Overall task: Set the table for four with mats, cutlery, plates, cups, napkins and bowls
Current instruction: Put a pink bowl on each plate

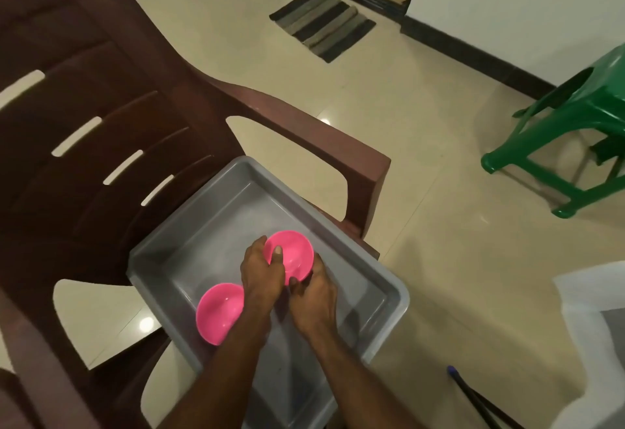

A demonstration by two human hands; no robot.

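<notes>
Both hands, left hand (262, 271) and right hand (313, 296), clasp one round pink plastic bowl (292, 254) inside a grey plastic tub (216, 191), lower centre; a second pink bowl (218, 313) lies beside it.

A grey rectangular plastic tub (216, 191) is set on the seat of a brown plastic armchair (101, 90). Two pink round plastic bowls lie in the tub: the near-left bowl (218, 317) and the far-right bowl (292, 254), which is held between the left hand (260, 271) and the right hand (313, 293). A green plastic stool (571, 124) is placed on the floor, well apart to the right; a striped rectangular doormat (321, 22) lies behind.
</notes>
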